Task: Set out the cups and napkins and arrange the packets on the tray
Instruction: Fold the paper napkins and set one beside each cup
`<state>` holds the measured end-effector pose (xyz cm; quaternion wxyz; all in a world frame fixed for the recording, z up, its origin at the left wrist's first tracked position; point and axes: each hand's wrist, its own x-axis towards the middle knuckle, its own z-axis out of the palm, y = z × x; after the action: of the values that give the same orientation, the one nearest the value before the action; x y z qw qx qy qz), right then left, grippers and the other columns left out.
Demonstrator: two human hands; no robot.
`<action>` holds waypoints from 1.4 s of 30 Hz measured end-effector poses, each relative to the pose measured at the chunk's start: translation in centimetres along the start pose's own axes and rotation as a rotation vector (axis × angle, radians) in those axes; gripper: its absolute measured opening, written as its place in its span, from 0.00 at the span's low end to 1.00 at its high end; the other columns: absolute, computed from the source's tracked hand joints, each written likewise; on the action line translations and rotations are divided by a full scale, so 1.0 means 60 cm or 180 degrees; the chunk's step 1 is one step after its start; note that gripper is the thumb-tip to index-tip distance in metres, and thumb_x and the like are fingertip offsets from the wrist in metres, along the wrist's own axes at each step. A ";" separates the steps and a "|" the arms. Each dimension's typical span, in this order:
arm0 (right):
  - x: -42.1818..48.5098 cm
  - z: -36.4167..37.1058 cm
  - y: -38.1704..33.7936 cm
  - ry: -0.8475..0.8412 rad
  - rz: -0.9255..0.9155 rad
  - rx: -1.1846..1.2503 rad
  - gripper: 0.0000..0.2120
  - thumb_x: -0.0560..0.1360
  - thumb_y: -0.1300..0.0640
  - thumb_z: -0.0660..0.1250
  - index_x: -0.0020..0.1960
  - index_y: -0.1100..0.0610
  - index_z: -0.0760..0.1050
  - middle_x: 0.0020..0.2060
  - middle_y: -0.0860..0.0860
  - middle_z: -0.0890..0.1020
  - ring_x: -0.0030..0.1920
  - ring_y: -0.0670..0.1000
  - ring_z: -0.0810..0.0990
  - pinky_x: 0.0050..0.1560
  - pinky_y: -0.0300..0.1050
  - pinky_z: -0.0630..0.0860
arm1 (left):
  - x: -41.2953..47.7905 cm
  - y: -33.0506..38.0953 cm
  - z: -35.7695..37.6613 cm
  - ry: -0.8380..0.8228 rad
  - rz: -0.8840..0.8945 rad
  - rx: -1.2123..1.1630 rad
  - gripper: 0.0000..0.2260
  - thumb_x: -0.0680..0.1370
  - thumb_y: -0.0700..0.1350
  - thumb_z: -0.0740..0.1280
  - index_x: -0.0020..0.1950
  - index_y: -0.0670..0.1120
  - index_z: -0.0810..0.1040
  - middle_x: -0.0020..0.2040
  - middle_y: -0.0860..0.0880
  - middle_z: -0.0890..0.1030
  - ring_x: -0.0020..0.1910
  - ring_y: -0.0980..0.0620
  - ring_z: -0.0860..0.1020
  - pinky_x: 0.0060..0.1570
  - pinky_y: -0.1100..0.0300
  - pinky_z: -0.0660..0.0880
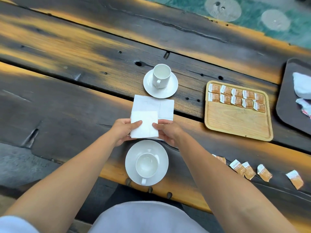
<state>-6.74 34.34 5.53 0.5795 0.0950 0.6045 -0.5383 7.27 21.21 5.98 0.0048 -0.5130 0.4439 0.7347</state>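
Both hands' fingers (137,123) pinch folded napkin (144,124) above near cup (146,164).

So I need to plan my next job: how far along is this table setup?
Done: two cups on saucers, ten packets in rows on the wooden tray. In hand: both hands hold a folded napkin above another. Left: five loose packets on the table.

cups (161,75) white | packets (236,98) orange-white (speckled) | tray (235,121) pale wood
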 end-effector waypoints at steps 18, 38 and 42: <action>-0.129 0.051 0.113 0.0462 -0.0155 -0.0147 0.13 0.70 0.72 0.74 0.52 0.64 0.78 0.45 0.58 0.85 0.35 0.51 0.87 0.32 0.40 0.82 | -0.093 -0.070 -0.084 -0.0255 0.0117 0.0318 0.07 0.75 0.39 0.73 0.53 0.42 0.81 0.45 0.46 0.86 0.37 0.53 0.85 0.31 0.59 0.81; -0.112 0.175 0.224 0.0618 -0.0031 -0.1136 0.09 0.72 0.68 0.74 0.47 0.58 0.76 0.39 0.57 0.83 0.28 0.51 0.84 0.39 0.44 0.84 | -0.119 -0.149 -0.228 0.0184 0.0110 0.0469 0.11 0.77 0.39 0.70 0.59 0.40 0.80 0.52 0.41 0.84 0.43 0.49 0.83 0.31 0.59 0.81; -0.088 0.213 0.253 0.0741 0.0007 -0.1158 0.08 0.73 0.69 0.72 0.43 0.58 0.75 0.35 0.57 0.81 0.29 0.52 0.82 0.35 0.46 0.84 | -0.109 -0.166 -0.254 0.0362 0.0040 0.0550 0.11 0.79 0.39 0.68 0.60 0.39 0.78 0.53 0.40 0.82 0.46 0.46 0.82 0.31 0.58 0.82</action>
<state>13.73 33.40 4.76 0.5139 0.0509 0.7544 -0.4051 26.39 20.13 3.26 0.0192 -0.5488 0.5083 0.6634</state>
